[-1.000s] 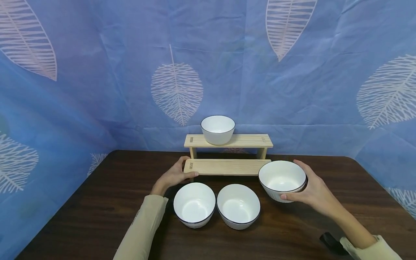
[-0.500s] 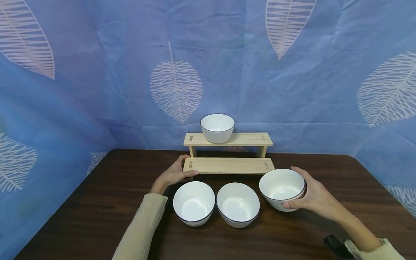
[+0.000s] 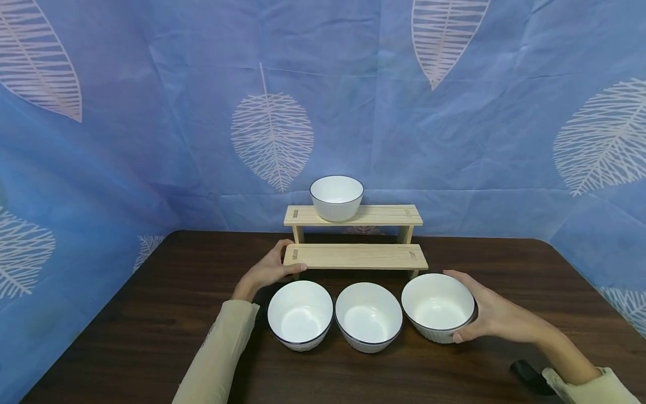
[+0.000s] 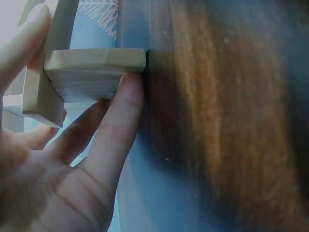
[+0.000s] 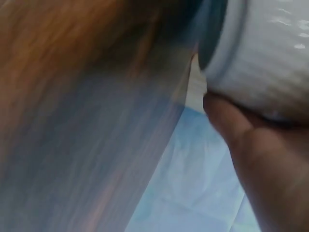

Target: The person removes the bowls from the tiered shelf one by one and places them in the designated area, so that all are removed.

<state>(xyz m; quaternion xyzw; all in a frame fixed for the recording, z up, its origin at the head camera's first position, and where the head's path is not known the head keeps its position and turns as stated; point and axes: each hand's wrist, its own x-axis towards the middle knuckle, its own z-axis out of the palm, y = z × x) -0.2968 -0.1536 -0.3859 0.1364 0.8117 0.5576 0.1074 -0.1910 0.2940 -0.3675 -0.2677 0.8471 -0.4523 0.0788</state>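
The person's left hand (image 3: 267, 273) grips the near end of a wooden rack (image 3: 355, 256), its thumb at the front of the lower shelf and its other fingers round the back. In the left wrist view, these fingers press against the wood by the leg under that shelf. The rack runs off to the right of them, with one white bowl (image 3: 336, 196) upright on its upper shelf, higher up and farther back than the fingers.

The right hand (image 3: 492, 311) holds the right bowl (image 3: 438, 300) by its side, thumb on the near wall and fingers curled round the far one. The bowl sits upright; whether its base touches the desk (image 3: 187, 269) cannot be told. The right wrist view shows a finger against its ribbed outside.

Just left of the bowl in those fingers is the middle bowl (image 3: 368, 314), and close beside that is the left bowl (image 3: 300, 314), nearer the viewer than the left hand's fingers. Both stand upright on the desk. Beyond all the fingers hangs a blue cloth (image 3: 192, 112) with white leaf prints.
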